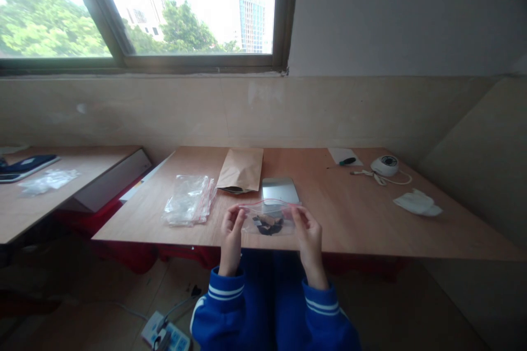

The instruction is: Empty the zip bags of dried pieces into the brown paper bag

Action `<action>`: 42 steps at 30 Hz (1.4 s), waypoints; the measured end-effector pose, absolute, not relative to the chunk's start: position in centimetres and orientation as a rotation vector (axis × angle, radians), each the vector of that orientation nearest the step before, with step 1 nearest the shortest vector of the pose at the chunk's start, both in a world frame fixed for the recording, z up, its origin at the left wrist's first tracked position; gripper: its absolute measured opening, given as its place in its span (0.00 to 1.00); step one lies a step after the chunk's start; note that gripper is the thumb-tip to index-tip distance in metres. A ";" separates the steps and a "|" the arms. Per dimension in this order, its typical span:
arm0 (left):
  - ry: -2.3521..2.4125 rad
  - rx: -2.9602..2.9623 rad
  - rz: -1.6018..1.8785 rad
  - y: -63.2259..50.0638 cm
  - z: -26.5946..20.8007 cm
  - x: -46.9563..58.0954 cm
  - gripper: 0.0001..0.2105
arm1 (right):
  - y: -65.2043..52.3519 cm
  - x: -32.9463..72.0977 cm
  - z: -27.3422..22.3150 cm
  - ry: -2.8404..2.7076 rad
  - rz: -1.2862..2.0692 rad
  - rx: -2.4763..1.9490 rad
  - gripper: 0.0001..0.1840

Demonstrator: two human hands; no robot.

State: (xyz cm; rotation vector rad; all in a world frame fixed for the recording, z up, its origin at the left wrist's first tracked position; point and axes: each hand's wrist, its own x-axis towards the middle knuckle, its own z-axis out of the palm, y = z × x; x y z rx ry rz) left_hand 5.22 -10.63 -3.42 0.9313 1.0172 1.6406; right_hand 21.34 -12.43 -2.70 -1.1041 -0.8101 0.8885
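Observation:
Between my two hands a clear zip bag (268,224) with a red seal line is stretched, holding dark and brown pieces I cannot make out. My left hand (232,236) pinches its left top corner. At the right top corner, my right hand (308,237) grips the bag between thumb and fingers. Just behind the bag lies a flat silver-grey plate-like device (280,191), partly covered by it. A brown paper bag (242,169) rests beyond, its mouth facing me. To the left is a stack of clear zip bags (187,200).
On the right of the wooden table (341,214) are a white dome camera (385,165) with its cable, a crumpled white cloth or mask (418,203), and a green-handled screwdriver (348,161) by white paper. A power strip (165,333) lies on the floor, lower left.

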 end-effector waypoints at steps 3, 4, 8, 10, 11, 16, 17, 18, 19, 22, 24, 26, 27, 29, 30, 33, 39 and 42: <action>1.007 0.945 1.579 -10.7 -3.6 5.2 0.11 | -12.6 21.4 -2.7 -0.809 0.892 -1.102 0.17; 1.017 0.955 1.564 -10.8 -3.6 5.2 0.11 | -12.6 21.5 -2.7 -0.815 0.894 -1.106 0.17; 1.033 0.959 1.558 -11.0 -3.5 4.8 0.10 | -12.7 21.6 -2.4 -0.838 0.878 -1.136 0.18; 1.023 0.951 1.547 -11.0 -3.4 4.7 0.10 | -12.7 21.6 -2.3 -0.844 0.870 -1.144 0.18; 1.020 0.943 1.541 -11.0 -3.3 4.6 0.10 | -12.7 21.6 -2.3 -0.844 0.866 -1.146 0.18; 1.008 0.921 1.506 -11.2 -2.8 4.3 0.10 | -12.6 21.9 -2.5 -0.847 0.838 -1.147 0.17; 1.005 0.923 1.494 -11.2 -2.8 4.3 0.10 | -12.7 22.0 -2.5 -0.844 0.830 -1.144 0.17; 1.005 0.928 1.484 -11.3 -2.7 4.3 0.10 | -12.7 22.0 -2.5 -0.841 0.825 -1.142 0.16; 1.009 0.934 1.478 -11.3 -2.7 4.2 0.10 | -12.8 22.1 -2.4 -0.841 0.819 -1.143 0.16; 1.038 0.965 1.473 -11.2 -2.6 4.2 0.09 | -13.0 22.3 -2.3 -0.862 0.797 -1.164 0.15; 1.055 0.992 1.465 -11.2 -2.6 4.3 0.09 | -13.1 22.5 -2.2 -0.882 0.773 -1.162 0.15; 1.053 1.014 1.457 -11.2 -2.6 4.5 0.09 | -13.1 22.6 -2.3 -0.892 0.747 -1.146 0.14; 1.043 1.020 1.451 -11.2 -2.7 4.6 0.09 | -13.1 22.6 -2.3 -0.891 0.736 -1.139 0.14; 0.999 1.014 1.422 -11.2 -2.7 4.8 0.09 | -13.0 22.6 -2.5 -0.878 0.724 -1.124 0.14; 0.964 1.003 1.397 -11.2 -2.8 4.9 0.10 | -12.9 22.6 -2.6 -0.871 0.725 -1.113 0.14; 0.851 0.974 1.316 -11.3 -2.6 5.2 0.13 | -12.7 22.6 -2.9 -0.858 0.760 -1.072 0.14; 0.896 1.036 1.362 -11.4 -2.4 5.3 0.11 | -12.5 22.0 -2.7 -0.848 0.918 -1.049 0.17; 0.931 1.070 1.370 -11.4 -2.5 5.2 0.11 | -12.4 21.8 -2.6 -0.861 0.983 -1.031 0.20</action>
